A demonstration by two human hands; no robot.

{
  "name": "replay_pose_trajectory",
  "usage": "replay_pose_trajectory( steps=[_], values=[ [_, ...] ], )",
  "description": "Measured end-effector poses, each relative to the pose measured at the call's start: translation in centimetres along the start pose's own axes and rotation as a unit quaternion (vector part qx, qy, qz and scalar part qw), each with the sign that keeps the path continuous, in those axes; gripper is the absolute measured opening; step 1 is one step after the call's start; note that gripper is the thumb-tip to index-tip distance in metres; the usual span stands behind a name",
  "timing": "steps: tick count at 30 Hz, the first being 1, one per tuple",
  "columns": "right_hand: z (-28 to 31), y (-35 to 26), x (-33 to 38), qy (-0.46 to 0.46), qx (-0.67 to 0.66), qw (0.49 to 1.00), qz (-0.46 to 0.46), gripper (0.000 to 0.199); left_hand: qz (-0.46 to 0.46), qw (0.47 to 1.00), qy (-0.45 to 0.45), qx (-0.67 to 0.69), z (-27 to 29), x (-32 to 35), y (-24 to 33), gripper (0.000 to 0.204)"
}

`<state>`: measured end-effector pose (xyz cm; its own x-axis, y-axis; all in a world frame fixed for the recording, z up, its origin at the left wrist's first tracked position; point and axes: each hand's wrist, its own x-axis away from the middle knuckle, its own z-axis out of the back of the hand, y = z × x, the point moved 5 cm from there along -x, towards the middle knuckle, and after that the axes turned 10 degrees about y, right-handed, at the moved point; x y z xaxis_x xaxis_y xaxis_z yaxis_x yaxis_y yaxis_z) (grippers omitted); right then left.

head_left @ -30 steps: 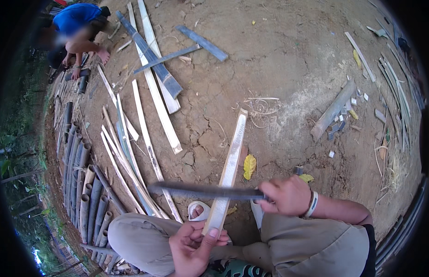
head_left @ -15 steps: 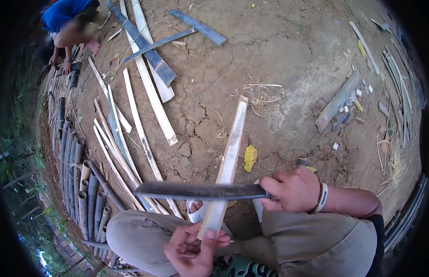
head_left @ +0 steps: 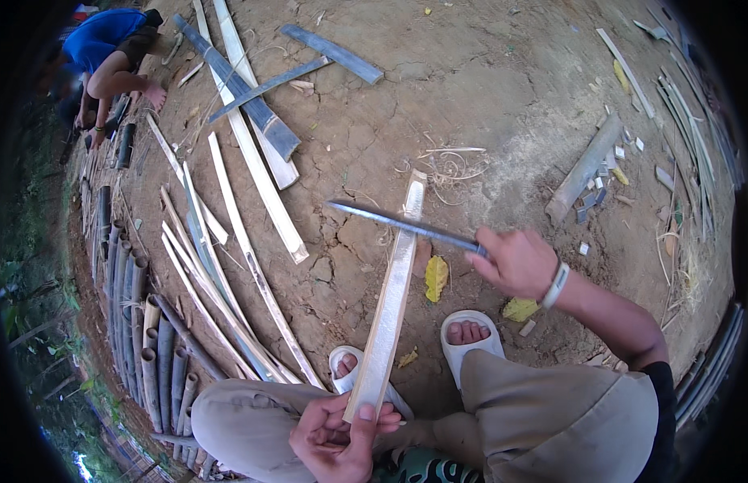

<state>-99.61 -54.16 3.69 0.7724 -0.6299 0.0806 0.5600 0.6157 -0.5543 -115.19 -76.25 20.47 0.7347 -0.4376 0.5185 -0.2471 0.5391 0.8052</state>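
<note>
Bamboo, split: one pale-faced strip [head_left: 390, 314] is the workpiece. Head view (sole view): it slants away from the person's lap, hiding part of the left sandal [head_left: 346, 374], its far end by some curled shavings [head_left: 462, 167]. Left hand [head_left: 338, 439] pinches the near end, thumb flat on the pale face, fingers tucked beneath. Right hand [head_left: 519, 262] is wrapped around the handle of a long-bladed knife [head_left: 402, 221], whose blade lies across the strip toward the far end.

Step in hand, as judged: dressing or thinning the strip with the blade. Next move would call for a firm left pinch, a shallow blade angle and a controlled stroke, clear of thumb and knees.

Not resolved: whether the cutting edge touches the strip or sits above it; whether the far end rests on the soil. Underside of strip hidden; handle mostly covered by the fist. Co-worker [head_left: 104, 40], upper left, too small to read the handwork. Dark poles [head_left: 716, 366], lower right, run into the black rim, cut off.
</note>
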Motion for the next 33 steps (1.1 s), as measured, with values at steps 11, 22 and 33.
replay_pose_trajectory(
  steps=[11,22,33],
  values=[
    [1.7,-2.8,0.6,-0.05,-0.058,0.995,0.058,0.035,-0.029,0.999,0.014,-0.038,0.9,-0.5,-0.7,0.014],
    [0.9,-5.1,1.5,-0.111,-0.034,0.992,0.058,0.035,-0.026,0.996,0.053,-0.067,2.7,-1.5,-1.7,0.014],
    [-0.7,0.1,-0.1,-0.077,0.005,0.996,-0.032,0.033,-0.046,0.992,0.087,-0.074,4.2,-2.2,-2.5,0.012]
  ],
)
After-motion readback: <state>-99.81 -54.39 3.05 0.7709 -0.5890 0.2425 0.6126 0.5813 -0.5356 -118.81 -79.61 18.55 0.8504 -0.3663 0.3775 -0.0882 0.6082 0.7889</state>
